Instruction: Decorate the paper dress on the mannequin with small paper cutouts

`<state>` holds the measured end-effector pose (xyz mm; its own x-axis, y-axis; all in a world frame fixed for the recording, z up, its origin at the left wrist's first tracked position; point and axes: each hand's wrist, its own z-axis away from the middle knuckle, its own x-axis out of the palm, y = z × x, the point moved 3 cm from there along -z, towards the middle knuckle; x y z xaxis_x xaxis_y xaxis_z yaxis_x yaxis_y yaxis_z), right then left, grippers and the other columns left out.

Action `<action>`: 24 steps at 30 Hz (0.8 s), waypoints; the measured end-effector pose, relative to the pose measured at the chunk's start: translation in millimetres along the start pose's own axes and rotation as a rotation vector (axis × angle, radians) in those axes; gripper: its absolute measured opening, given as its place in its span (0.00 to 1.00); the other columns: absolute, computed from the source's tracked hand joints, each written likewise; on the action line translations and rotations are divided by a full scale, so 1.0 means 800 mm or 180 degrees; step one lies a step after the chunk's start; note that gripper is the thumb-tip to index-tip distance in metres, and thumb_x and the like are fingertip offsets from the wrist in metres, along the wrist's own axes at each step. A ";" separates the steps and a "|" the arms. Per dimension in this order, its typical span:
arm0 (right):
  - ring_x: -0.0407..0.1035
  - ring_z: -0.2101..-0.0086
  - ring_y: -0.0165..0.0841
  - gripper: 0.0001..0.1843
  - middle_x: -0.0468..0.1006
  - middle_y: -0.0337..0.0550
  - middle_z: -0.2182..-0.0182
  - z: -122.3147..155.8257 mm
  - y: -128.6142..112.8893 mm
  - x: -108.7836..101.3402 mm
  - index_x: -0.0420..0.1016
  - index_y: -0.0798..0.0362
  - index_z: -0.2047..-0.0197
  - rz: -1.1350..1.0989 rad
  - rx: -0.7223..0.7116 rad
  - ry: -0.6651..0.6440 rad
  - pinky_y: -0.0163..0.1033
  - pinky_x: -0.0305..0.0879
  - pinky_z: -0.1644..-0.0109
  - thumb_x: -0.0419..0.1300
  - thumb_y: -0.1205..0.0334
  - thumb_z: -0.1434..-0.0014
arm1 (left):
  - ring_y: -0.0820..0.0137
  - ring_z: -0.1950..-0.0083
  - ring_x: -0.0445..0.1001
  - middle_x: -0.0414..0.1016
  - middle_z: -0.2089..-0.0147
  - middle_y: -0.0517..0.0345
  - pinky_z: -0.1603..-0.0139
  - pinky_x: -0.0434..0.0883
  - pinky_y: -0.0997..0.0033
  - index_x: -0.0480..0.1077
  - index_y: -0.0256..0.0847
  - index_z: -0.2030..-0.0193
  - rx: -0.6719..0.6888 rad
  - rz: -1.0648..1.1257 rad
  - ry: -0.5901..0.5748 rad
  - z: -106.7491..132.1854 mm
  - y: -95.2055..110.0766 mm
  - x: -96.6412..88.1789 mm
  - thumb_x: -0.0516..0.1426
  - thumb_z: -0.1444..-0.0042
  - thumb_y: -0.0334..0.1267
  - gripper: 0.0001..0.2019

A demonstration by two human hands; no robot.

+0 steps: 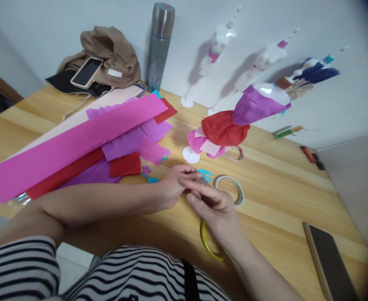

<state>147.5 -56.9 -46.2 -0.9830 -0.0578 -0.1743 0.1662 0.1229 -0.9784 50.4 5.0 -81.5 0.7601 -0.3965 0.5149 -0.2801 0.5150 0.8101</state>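
My left hand (175, 184) is closed in a pinch above the table, with a cut piece of blue paper (205, 174) at its fingertips. The paper's edge runs out in pointed strips. Close against it, my right hand (214, 205) has its thumb and fingers drawn together; whatever is between them is hidden. A yellow scissors-like handle (204, 240) shows under my right hand and wrist, its other end out of sight. Just beyond lies a roll of tape (240, 193). Left of my hands are another blue cutout (151, 179) and a small purple flower cutout (146, 170).
Pink crepe paper (77, 144) and red and purple sheets cover the left. A doll-like figure in a purple top and red skirt (224, 127) stands ahead, near white stands (186, 102). A flask (159, 54), brown cloth (118, 54), phone (88, 72) and dark tablet-like device (331, 259) surround.
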 end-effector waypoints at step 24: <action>0.72 0.70 0.31 0.29 0.76 0.42 0.65 -0.001 -0.021 -0.024 0.68 0.48 0.31 0.2304 -0.1804 -0.0203 0.35 0.73 0.68 0.57 0.75 0.33 | 0.78 0.73 0.66 0.68 0.75 0.63 0.65 0.64 0.76 0.68 0.35 0.75 -0.0543 0.0497 0.0603 0.011 0.031 0.016 0.58 0.41 0.26 0.11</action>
<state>163.9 -57.2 -26.0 -0.6452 0.1698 -0.7449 0.6593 0.6165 -0.4305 47.9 6.0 -52.4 0.8159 -0.1618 0.5551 -0.3119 0.6854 0.6580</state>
